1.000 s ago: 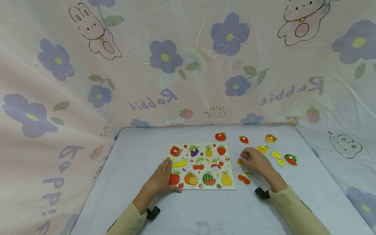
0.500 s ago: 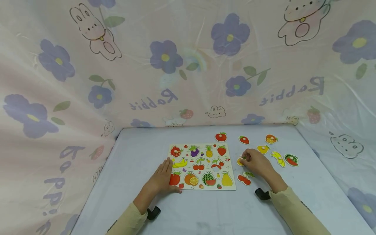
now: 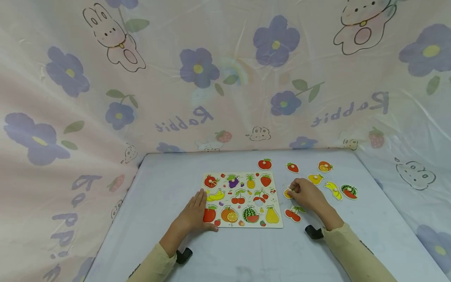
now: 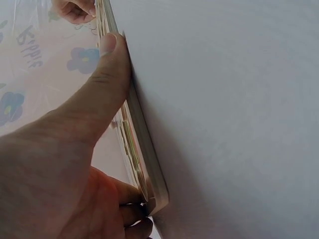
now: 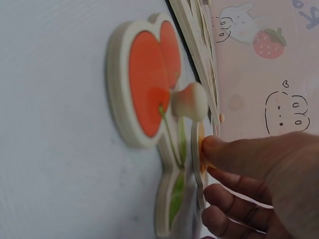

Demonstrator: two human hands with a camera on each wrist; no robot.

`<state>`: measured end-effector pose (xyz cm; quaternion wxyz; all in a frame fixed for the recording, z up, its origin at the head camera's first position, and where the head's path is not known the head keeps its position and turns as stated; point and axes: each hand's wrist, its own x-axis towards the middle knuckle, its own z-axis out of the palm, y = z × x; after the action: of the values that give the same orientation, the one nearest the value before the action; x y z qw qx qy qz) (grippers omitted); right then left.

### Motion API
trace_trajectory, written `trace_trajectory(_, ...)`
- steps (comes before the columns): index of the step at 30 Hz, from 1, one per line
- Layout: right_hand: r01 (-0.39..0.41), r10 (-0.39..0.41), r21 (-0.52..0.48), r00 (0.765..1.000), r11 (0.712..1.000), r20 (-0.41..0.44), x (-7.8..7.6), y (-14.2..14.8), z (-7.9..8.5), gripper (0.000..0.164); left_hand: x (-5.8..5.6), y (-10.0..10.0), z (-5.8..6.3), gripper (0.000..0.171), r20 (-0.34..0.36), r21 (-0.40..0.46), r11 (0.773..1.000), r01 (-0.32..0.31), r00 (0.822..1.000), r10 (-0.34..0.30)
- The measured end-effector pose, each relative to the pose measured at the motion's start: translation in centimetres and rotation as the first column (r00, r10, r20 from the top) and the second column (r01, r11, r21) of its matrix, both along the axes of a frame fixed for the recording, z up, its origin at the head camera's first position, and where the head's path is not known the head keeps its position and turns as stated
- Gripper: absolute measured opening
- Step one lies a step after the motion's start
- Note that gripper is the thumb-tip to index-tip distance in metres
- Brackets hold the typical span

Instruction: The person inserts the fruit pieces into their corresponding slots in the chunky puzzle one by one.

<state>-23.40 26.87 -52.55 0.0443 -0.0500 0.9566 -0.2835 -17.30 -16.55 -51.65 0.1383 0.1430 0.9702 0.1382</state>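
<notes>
A fruit puzzle board (image 3: 243, 224) lies flat on the table. My left hand (image 3: 193, 211) rests on its left side with the fingers extended; in the left wrist view the thumb (image 4: 107, 74) lies along the near edge. Right of the board, my right hand (image 3: 307, 194) pinches a yellow-orange fruit puzzle piece (image 3: 287, 194) at the table surface. Its fingers cover part of that piece, so the kind of fruit is unclear. Nearer to me lies a cherry puzzle piece (image 3: 293, 214), whose round knob (image 5: 192, 103) shows in the right wrist view.
Other loose pieces lie behind and right: apple (image 3: 265, 164), strawberry (image 3: 292, 168), orange (image 3: 325, 167), pear (image 3: 315, 179), banana (image 3: 333, 190) and watermelon (image 3: 349, 192). A patterned curtain (image 3: 225, 109) stands behind the white table (image 3: 169, 172).
My right fingers have shifted very slightly at the yellow-orange piece, showing a little more of it than a second ago. The left hand and the board stay put.
</notes>
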Motion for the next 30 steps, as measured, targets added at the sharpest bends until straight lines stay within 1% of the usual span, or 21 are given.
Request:
trace_trajectory(9, -0.006, 0.006, -0.008, 1.0, 1.0, -0.006, -0.1, -0.2, 0.1, 0.019, 0.0, 0.1, 0.4, 0.134, 0.002, 0.003, 1.0, -0.004, 1.0, 0.004)
trace_trajectory(16, -0.002, 0.002, -0.003, 1.0, 1.0, -0.018, -0.6, -0.2, -0.1, 0.019, -0.1, 0.1, 0.3, 0.134, 0.004, -0.004, 1.0, -0.001, 1.0, 0.001)
trace_trajectory(25, -0.014, 0.014, -0.007, 0.998, 1.0, -0.056, -1.6, -1.5, 0.4, 0.019, 0.0, 0.1, 0.2, 0.134, -0.006, -0.002, 1.0, -0.004, 1.0, 0.004)
trace_trajectory(30, -0.03, 0.03, -0.004, 0.998, 1.0, -0.061, -2.0, -2.5, 0.5, 0.019, 0.0, 0.1, 0.2, 0.134, -0.004, -0.001, 1.0, 0.0, 1.0, 0.0)
